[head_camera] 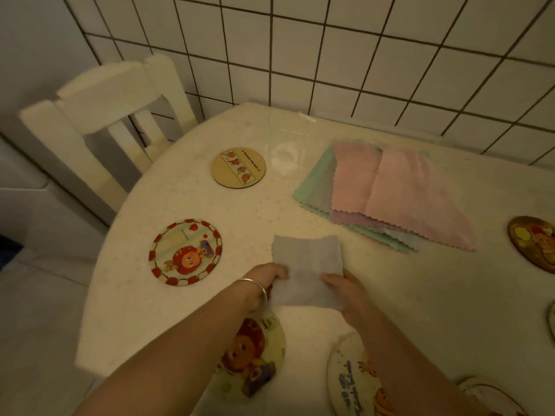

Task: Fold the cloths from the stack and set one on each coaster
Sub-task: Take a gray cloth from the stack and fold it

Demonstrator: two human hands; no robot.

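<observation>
A folded grey cloth [306, 265] lies on the white table [420, 295] in front of me. My left hand [264, 280], with a silver bangle on the wrist, pinches its left edge. My right hand [345, 288] grips its right edge. The stack of cloths [390, 193], pink on top with green and lilac beneath, sits at the back right. Round coasters lie around: a red-rimmed one [185, 252] at left, a tan one [238, 166] behind it, one [255, 355] under my left arm, one [351, 379] under my right arm, and one [534, 241] at the right edge.
A white wooden chair [99, 115] stands at the table's left far corner. A white tiled wall [360, 55] runs right behind the table. More coaster edges [492, 397] show at the bottom right. The table's curved left edge drops to the floor.
</observation>
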